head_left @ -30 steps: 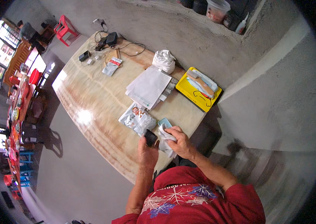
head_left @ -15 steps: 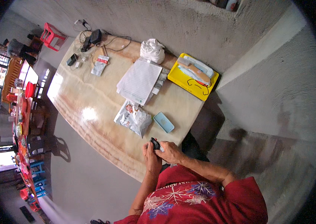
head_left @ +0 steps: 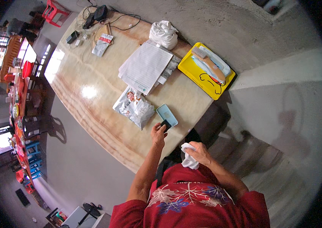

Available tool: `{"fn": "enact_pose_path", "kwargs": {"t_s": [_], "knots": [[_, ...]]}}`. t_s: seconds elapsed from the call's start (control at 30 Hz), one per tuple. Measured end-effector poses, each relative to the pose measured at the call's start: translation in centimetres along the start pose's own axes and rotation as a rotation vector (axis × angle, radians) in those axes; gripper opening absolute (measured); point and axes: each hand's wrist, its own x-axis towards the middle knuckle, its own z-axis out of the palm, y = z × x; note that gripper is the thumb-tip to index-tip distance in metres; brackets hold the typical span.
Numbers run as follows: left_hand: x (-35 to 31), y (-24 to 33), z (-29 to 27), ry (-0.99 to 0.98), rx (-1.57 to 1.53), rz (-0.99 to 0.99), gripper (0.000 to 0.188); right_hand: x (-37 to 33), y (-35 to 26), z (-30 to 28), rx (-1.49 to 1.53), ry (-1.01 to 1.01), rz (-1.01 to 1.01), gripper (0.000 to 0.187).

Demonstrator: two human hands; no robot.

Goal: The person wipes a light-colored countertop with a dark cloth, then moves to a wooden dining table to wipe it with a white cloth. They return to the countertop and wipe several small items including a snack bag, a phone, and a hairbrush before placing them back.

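A small black object (head_left: pixel 165 124) is pinched in my left hand (head_left: pixel 158 133), right at the near edge of a light-blue rectangular tray (head_left: pixel 163 110). Its exact kind is too small to make out. My right hand (head_left: pixel 201 152) grips a crumpled white cloth (head_left: pixel 189 161) in front of my body, off the table's edge. Left of the tray lies a silvery-white plastic packet (head_left: pixel 133 109). Behind that, printed paper sheets (head_left: pixel 146 65) are spread on the marbled table (head_left: pixel 96 78).
A yellow tray (head_left: pixel 197 78) at the right holds a wooden-handled brush (head_left: pixel 211 67). A white bundled bag (head_left: pixel 163 34) sits behind the papers. Black adapters and cables (head_left: pixel 100 13) lie at the far end, near a small packet (head_left: pixel 102 44). A red stool (head_left: pixel 55 13) stands beyond.
My hands have separated. The left has carried the black object forward to the blue tray, while the right has drawn back to the right with the white cloth, now plainly visible.
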Motion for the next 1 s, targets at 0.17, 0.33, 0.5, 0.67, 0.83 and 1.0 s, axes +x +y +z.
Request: {"fn": "enact_pose_path", "kwargs": {"t_s": [0.17, 0.33, 0.5, 0.67, 0.83, 1.0], "knots": [[4.2, -1.7, 2.3, 0.155, 0.041, 0.141, 0.032, 0.3, 0.4, -2.8, -0.093, 0.022, 0.007, 0.028], [7.9, -3.5, 3.8, 0.357, 0.077, 0.301, 0.036, 0.8, 0.4, -5.5, -0.152, 0.011, 0.055, 0.029], [7.0, -2.3, 5.9, 0.549, 0.455, 0.371, 0.060, 1.7, -0.2, -8.0, -0.198, 0.007, 0.097, 0.027], [5.5, -2.7, 8.3, 0.717, 0.767, 0.426, 0.096, 2.7, 0.5, -9.4, -0.228, 0.007, 0.087, 0.024], [6.2, -3.2, 10.3, 0.680, 0.789, 0.287, 0.095, 3.0, 0.7, -10.8, -0.203, 0.013, 0.112, 0.024], [7.7, -2.2, 13.8, 0.588, 0.651, 0.386, 0.090, 2.9, 0.9, -12.0, -0.202, 0.027, 0.134, 0.027]]}}
